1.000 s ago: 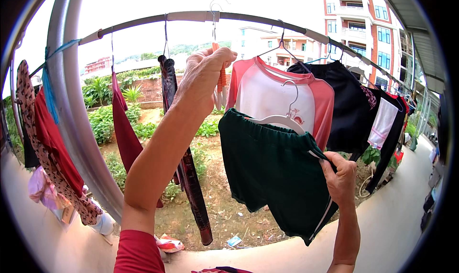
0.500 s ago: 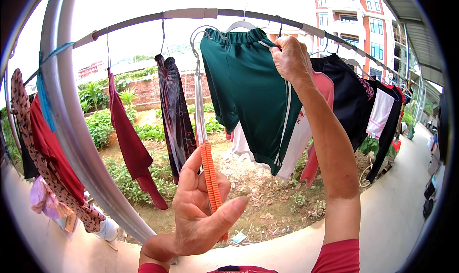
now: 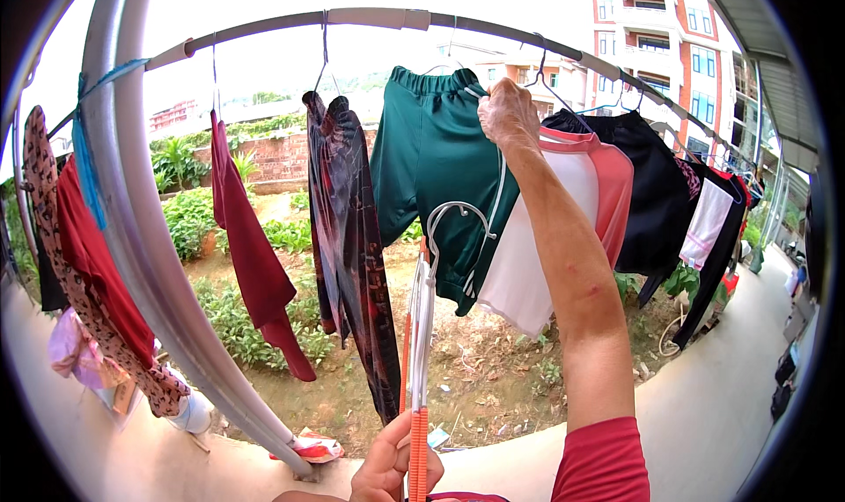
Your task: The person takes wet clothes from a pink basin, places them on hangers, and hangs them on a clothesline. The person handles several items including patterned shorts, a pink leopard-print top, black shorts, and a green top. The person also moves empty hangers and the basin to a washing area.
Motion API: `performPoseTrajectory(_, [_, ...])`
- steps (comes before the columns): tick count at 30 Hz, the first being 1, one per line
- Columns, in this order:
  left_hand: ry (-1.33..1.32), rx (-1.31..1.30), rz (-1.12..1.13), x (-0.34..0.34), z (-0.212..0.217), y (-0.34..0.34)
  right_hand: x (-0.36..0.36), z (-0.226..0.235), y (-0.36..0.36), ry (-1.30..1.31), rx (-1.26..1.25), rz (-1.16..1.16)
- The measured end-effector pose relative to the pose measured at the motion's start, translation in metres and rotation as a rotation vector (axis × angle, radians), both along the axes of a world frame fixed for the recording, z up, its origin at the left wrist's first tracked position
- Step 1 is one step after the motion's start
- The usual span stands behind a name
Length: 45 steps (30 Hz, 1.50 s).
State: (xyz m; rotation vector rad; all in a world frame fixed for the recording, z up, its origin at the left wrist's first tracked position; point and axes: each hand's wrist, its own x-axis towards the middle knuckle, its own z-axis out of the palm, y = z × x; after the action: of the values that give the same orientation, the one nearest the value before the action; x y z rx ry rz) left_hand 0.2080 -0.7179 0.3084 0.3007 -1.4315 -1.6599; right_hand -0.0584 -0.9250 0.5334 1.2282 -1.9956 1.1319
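Note:
My right hand (image 3: 508,113), arm raised, is closed on the waistband corner of dark green shorts (image 3: 444,181) with a white side stripe. The shorts hang from the waist just below the rail. Low at the front, my left hand (image 3: 387,462) is curled around metal hangers (image 3: 424,326) with orange ribbed strips, seen edge-on. Their silver hooks point up and overlap the lower part of the shorts. The lower frame edge cuts off part of my left hand.
A grey rail (image 3: 493,31) crosses overhead, carrying patterned dark trousers (image 3: 352,229), a maroon garment (image 3: 255,273), a white-and-pink top (image 3: 563,212) and black shorts (image 3: 656,194). A metal post (image 3: 145,264) stands at left, with a garden bed beyond.
My left hand and the hangers have moved down and toward me. My right hand is slightly lower and further left, still on the green shorts, whose waistband has dropped a little.

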Motion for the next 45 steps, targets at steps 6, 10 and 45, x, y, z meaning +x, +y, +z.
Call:
performPoseTrajectory(6, [0.043, 0.02, -0.214, -0.01, -0.017, 0.0, -0.034, -0.012, 0.009, 0.235, -0.085, 0.142])
performPoseTrajectory(10, [-0.097, 0.143, -0.296, -0.017, -0.012, 0.006, -0.045, -0.044, 0.067, 0.406, -0.343, 0.325])
performPoseTrajectory(45, [-0.295, 0.027, -0.886, -0.522, -0.155, 0.274, -0.246, -0.383, 0.606, -1.269, -0.662, 0.087])
